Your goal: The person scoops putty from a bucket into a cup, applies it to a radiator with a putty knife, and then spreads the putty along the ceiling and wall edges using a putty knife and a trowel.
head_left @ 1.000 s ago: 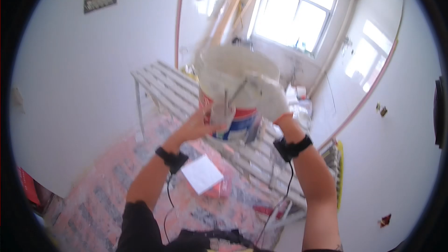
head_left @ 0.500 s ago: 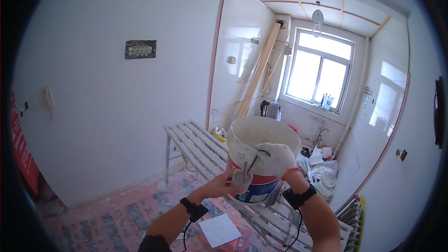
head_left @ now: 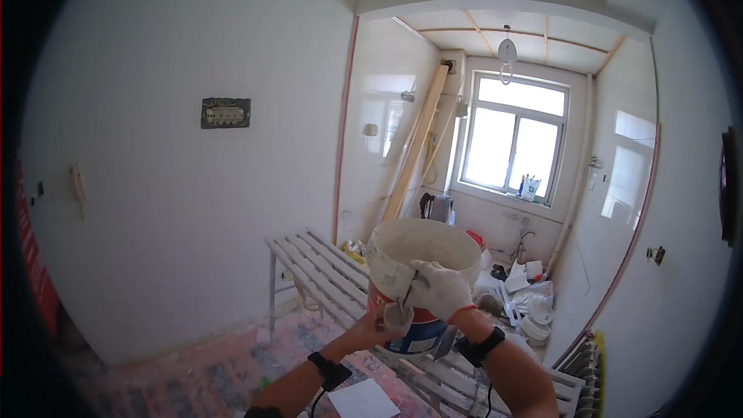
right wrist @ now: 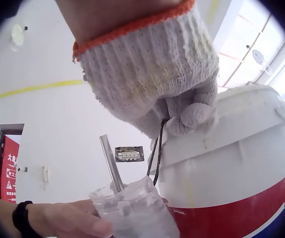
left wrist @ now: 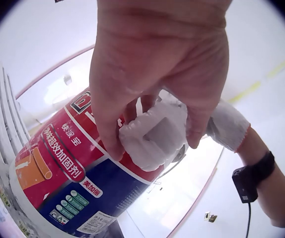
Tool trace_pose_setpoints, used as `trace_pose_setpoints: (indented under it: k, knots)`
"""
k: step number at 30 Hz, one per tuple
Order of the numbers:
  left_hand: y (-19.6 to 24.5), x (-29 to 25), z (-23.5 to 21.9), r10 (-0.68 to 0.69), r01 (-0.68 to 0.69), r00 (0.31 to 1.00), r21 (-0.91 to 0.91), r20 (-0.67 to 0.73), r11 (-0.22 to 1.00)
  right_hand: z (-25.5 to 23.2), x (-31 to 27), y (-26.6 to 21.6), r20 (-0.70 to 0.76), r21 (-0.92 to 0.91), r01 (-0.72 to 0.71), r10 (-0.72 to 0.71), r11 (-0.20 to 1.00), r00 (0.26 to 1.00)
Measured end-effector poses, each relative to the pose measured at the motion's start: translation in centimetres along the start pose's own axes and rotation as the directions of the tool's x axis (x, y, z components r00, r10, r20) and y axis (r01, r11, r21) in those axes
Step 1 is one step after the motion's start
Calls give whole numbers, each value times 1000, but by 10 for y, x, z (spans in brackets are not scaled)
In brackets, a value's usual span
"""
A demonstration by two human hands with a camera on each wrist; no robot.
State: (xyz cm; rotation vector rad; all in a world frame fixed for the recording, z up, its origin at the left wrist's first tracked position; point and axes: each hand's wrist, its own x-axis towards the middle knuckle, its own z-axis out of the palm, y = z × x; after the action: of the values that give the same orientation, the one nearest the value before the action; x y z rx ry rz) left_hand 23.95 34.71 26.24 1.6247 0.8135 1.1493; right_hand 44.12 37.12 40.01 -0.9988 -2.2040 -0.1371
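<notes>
In the head view my bare left hand [head_left: 370, 331] holds a small translucent white plastic cup [head_left: 398, 317] against the side of a large paint bucket [head_left: 387, 267]. A flat metal strip [right wrist: 112, 163] leans up out of the cup in the right wrist view. My right hand [head_left: 441, 290], in a white knit glove with an orange cuff, pinches a thin dark wire-like piece [right wrist: 158, 153] beside the bucket's rim. Its lower end runs down to the cup's mouth. The left wrist view shows the left fingers and thumb curled around the cup [left wrist: 155, 134], with the bucket's red and blue label [left wrist: 78, 163] behind.
Under the bucket runs a slatted, paint-stained bench [head_left: 325, 271]. A white sheet [head_left: 364, 400] lies below it on the covered floor. White scraps and debris [head_left: 530, 294] are piled at the right. A wooden board [head_left: 418, 143] leans near the window.
The head view has tilted upward and steadied, showing more wall and ceiling. My right hand has moved closer to the cup, bringing the dark piece down toward it. The left hand keeps holding the cup.
</notes>
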Motion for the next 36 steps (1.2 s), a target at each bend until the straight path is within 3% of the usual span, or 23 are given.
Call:
trace_pose_setpoints:
  k: [2, 4, 5, 7, 10, 12, 13, 16, 18, 19, 20, 28, 36]
  knots:
    - [-12, 7, 2, 56, -55, 998, 35, -17, 998, 3, 1, 1, 17, 27, 19, -20, 999, 1000]
    - [-21, 9, 3, 89, -74, 993, 181, -72, 981, 8, -2, 5, 10, 37, 43, -43, 998, 999]
    - [-35, 13, 4, 150, -141, 984, 93, -96, 986, 9, -2, 6, 0, 36, 37, -37, 999, 999]
    - [-16, 11, 10, 147, -133, 986, 150, -84, 980, 23, -6, 20, -69, 48, 64, -60, 997, 996]
    - [-3, 7, 15, 172, -160, 982, 153, -73, 975, 4, -15, 2, -47, 3, -77, 77, 997, 996]
    - [3, 6, 16, 186, -174, 980, 159, -65, 972, 0, -21, 2, -146, 90, 100, -86, 991, 986]
    - [4, 6, 15, 180, -170, 981, 141, -67, 975, -2, -23, 1, -153, 77, 85, -72, 993, 986]
    - [24, -2, 25, 143, -141, 987, 36, -70, 989, -7, -26, -4, -44, 113, 198, -194, 974, 980]
    - [25, -2, 27, 110, -114, 991, -50, -77, 992, -4, -28, -6, 10, 123, 158, -160, 980, 987]
    - [17, 0, 23, 147, -144, 985, 37, -85, 989, -3, -30, -7, 67, 138, 124, -134, 983, 989]
    - [12, 2, 21, 185, -174, 979, 123, -91, 977, -1, -31, -8, 67, 136, 121, -132, 983, 989]
    - [-2, 12, 22, 189, -187, 981, 74, -32, 980, 10, -33, -13, 94, 151, -44, 30, 988, 995]
    - [12, 13, 28, 228, -224, 973, 95, -29, 970, 9, -30, -13, 65, 164, -59, 49, 985, 997]
